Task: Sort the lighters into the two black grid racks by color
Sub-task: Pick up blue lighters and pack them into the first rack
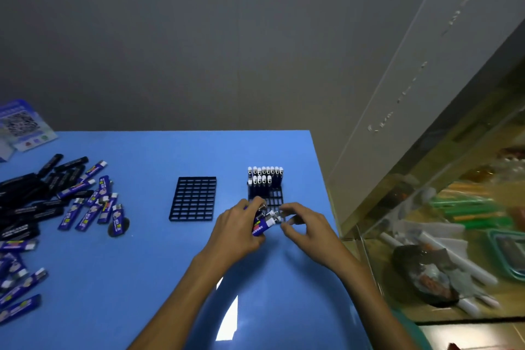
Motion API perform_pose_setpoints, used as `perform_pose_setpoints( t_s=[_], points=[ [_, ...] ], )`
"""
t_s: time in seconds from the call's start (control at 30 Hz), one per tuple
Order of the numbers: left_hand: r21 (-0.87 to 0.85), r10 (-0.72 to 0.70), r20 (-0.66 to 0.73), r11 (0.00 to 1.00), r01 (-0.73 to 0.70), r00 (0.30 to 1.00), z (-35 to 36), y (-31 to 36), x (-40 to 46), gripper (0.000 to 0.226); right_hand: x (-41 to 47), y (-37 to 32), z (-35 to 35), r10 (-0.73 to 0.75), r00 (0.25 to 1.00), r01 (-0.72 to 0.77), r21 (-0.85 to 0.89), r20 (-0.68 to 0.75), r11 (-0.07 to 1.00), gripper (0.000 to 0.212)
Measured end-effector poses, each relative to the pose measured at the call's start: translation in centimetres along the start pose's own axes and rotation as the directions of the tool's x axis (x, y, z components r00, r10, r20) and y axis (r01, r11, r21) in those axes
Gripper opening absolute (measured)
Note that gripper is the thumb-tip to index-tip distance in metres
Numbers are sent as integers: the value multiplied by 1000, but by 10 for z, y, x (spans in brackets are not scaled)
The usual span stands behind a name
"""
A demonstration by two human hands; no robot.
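A: What is the left hand [238,229] holding?

B: A small bunch of blue plastic lighters with white caps [263,223]. The fingers curl round their bodies, and the capped ends point far and right, toward the right-hand black plastic grid rack [274,198].

A: And the right hand [305,224]?

B: It sits just right of that bunch, thumb and fingers bent toward the caps. The spot is blurred, so I cannot tell whether it has pinched one lighter or only touches it.

A: How does that rack look?

B: Its far rows carry blue lighters standing upright [265,179], a full row at the far edge and a shorter one in front. The near cells are partly hidden by the hands.

A: The other rack?

B: The left black grid rack [193,198] lies flat on the blue tabletop [142,264], well apart from the hands, with open cells showing.

A: Where are the unsorted ones?

B: At the table's left side: a heap of black lighters [28,202], with loose blue lighters [93,202] scattered to its right and nearer along the left edge. A blue printed card with a square code [24,125] stands at the far left corner.
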State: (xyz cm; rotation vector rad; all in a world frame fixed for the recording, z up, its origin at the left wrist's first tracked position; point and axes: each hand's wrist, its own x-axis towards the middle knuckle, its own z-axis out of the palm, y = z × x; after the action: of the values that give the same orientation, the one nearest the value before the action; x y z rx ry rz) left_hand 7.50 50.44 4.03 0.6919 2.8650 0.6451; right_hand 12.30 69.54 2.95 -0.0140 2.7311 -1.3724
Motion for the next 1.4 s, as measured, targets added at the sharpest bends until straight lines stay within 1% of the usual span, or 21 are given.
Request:
perform_pose_setpoints(
  t_s=[0.17,0.3,0.4,0.5,0.6,0.67,0.8,0.9,1.07,1.2,1.27,1.4],
  points=[
    [-37,-64,-36,997,63,997,12,27,5,55,11,14,-21,-25,995,7,186,97,982,24],
    [-53,-100,-35,994,98,994,16,38,7,53,20,25,-25,-27,986,-20,284,162,959,18],
    [-59,-112,-43,992,110,993,17,41,9,52,27,30,-24,-19,977,-53,332,210,942,15],
    [-89,-125,-46,989,120,991,16,37,11,52,35,32,-24,-1,973,-80,344,230,936,12],
    [-96,-127,-45,988,122,991,16,29,16,49,41,33,-19,15,979,-89,359,205,929,6],
    [-83,-122,-41,989,119,992,14,24,20,48,45,32,-17,34,985,-98,384,169,918,7],
    [-52,-117,-9,992,117,993,10,7,28,50,53,33,-23,120,991,-130,464,50,877,10],
    [-49,-127,1,991,127,992,9,-7,33,48,60,36,-30,164,986,-132,480,-25,867,10],
    [-72,-125,25,989,126,992,10,-21,39,43,73,35,-28,195,980,-133,580,-46,804,9],
    [-83,-133,25,987,135,991,8,-29,41,43,82,38,-23,165,986,-123,544,-28,830,6],
    [-80,-141,27,987,143,990,7,-34,40,41,85,40,-20,156,987,-123,487,-28,865,9],
    [-86,-158,43,983,161,987,6,-41,40,43,90,44,-16,151,986,-107,442,-67,891,13]
  ],
)
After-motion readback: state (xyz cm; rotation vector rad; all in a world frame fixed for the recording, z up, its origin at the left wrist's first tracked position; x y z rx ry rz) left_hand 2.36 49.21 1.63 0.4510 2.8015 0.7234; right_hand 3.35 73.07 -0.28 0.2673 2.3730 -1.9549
